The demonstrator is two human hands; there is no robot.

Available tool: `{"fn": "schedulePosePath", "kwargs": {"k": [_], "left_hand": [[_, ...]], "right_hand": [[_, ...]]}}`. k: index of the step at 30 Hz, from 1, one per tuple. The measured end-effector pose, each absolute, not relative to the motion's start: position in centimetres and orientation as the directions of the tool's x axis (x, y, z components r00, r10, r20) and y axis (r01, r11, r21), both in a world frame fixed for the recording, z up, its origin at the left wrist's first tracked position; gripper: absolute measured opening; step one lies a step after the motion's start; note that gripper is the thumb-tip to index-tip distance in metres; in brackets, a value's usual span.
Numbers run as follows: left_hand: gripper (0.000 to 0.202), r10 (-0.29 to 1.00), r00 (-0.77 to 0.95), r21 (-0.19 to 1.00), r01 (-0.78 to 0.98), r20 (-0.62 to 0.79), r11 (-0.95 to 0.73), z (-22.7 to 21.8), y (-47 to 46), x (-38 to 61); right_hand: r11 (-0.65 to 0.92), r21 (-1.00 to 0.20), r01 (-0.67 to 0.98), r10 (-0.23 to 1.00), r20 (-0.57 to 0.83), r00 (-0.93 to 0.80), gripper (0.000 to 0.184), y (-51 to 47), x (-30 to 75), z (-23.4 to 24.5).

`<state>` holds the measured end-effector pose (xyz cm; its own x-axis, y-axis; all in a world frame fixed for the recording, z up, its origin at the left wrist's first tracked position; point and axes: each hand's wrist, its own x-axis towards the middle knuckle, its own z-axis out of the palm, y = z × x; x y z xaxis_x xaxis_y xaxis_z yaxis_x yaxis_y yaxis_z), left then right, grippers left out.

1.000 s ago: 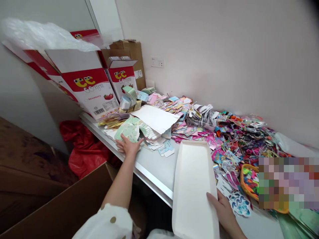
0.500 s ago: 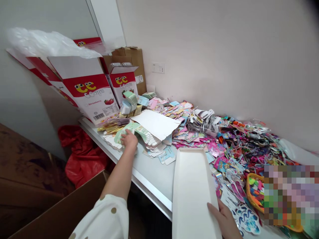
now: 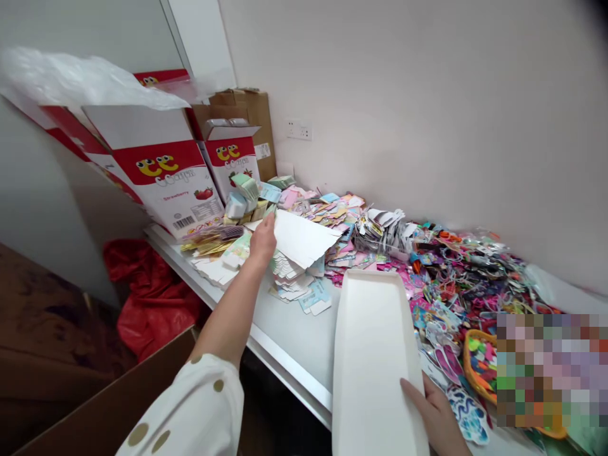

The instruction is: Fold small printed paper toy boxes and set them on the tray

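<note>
My left hand (image 3: pixel 263 240) reaches over the stack of pale green and white printed cards (image 3: pixel 285 269) and grips the near edge of a large white sheet (image 3: pixel 304 237), which is lifted off the stack. My right hand (image 3: pixel 434 415) holds the near right edge of a long white paper tray (image 3: pixel 373 354) that lies on the white table (image 3: pixel 294 332), thumb on its inner face.
Red-and-white strawberry cartons (image 3: pixel 166 174) and a brown box (image 3: pixel 249 111) stand at the table's far left. Heaps of colourful stickers and cards (image 3: pixel 451 272) cover the right side, with an orange basket (image 3: pixel 479 364). A red bag (image 3: pixel 142 294) and an open cardboard box (image 3: pixel 109 405) sit below.
My left hand left the green cards at the stack's near side, moved right and up, and took hold of the white sheet, raising its edge. The tray stays in my right hand.
</note>
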<state>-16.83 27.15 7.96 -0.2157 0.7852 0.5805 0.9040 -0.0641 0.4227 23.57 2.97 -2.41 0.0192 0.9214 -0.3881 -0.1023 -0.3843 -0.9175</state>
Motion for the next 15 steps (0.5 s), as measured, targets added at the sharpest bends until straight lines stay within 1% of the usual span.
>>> {"fn": "schedulePosePath", "kwargs": {"k": [3,4,6,7,8,9,10,11,12,13,14,15], "left_hand": [[0.053,0.703,-0.312,0.429,0.903,0.639,0.012,5.1,23.5,-15.6],[0.052,0.687,-0.316,0.416,0.909,0.654,0.022,3.8,21.9,-15.3],[0.050,0.687,-0.332,0.388,0.918,0.647,0.079,1.3,18.8,-14.7],[0.049,0.701,-0.356,0.381,0.916,0.618,0.130,0.1,17.6,-14.4],[0.049,0.720,-0.385,0.369,0.910,0.578,0.191,-0.9,16.7,-14.2],[0.049,0.742,-0.409,0.346,0.904,0.531,0.250,-1.7,16.1,-13.9],[0.049,0.762,-0.425,0.322,0.900,0.489,0.295,-2.3,15.7,-13.7],[0.049,0.783,-0.430,0.295,0.899,0.450,0.324,-2.7,15.6,-13.3],[0.048,0.805,-0.425,0.265,0.902,0.413,0.340,-2.9,15.6,-13.0],[0.047,0.827,-0.415,0.238,0.907,0.379,0.347,-2.9,15.7,-12.6],[0.046,0.845,-0.404,0.214,0.913,0.350,0.347,-2.9,15.8,-12.2],[0.044,0.860,-0.393,0.195,0.918,0.325,0.345,-2.9,15.8,-11.8]], "right_hand": [[-0.408,-0.911,-0.050,0.913,-0.408,-0.015,0.053,2.5,25.1,-2.5],[-0.402,-0.916,0.002,0.914,-0.401,-0.065,0.050,2.7,25.4,-2.7],[-0.341,-0.925,0.166,0.916,-0.367,-0.162,0.045,3.5,25.5,-2.8],[-0.276,-0.923,0.267,0.932,-0.325,-0.161,0.044,4.2,25.1,-2.7],[-0.188,-0.911,0.366,0.960,-0.249,-0.127,0.044,5.2,24.5,-2.4],[-0.097,-0.881,0.462,0.989,-0.137,-0.053,0.044,6.5,23.6,-1.9],[0.011,-0.849,0.529,1.000,0.020,0.012,0.046,8.0,22.4,-1.2],[0.124,-0.825,0.551,0.985,0.168,0.031,0.047,9.8,21.0,-0.4],[0.192,-0.825,0.531,0.970,0.242,0.027,0.045,11.8,19.3,0.6],[0.210,-0.855,0.474,0.972,0.233,-0.010,0.040,14.0,17.5,1.5],[0.166,-0.907,0.386,0.986,0.160,-0.049,0.036,16.3,15.5,2.4],[0.056,-0.959,0.279,0.995,0.031,-0.096,0.035,18.6,13.5,3.1]]}}
